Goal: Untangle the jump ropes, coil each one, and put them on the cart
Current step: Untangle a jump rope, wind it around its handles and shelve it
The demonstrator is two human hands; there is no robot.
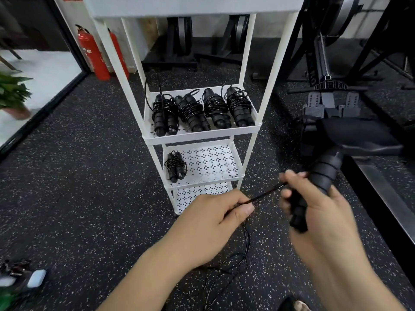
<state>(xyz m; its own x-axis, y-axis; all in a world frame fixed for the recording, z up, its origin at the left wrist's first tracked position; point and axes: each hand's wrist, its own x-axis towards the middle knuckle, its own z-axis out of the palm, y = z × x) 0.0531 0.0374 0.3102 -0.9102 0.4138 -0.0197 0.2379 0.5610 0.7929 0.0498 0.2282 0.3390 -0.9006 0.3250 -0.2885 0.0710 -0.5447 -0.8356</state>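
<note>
I have the right hand point(314, 205) curled round the black ribbed jump-rope handles point(323, 173) as anchor, the left hand point(215, 218) pinching the thin black cord point(265, 195) taut for winding, slack on the floor point(89, 176) before the white metal cart point(202, 136).

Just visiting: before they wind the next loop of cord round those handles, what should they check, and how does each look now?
1. The right hand grips the handles: ok.
2. The left hand pinches the cord, straight between the hands: ok.
3. The loose cord on the floor free of knots: cannot tell.
4. Space on the lower shelf beside the single coiled rope: ok.
5. Space on the shelf above, beside the four coiled ropes: not ok, looks full.
</note>
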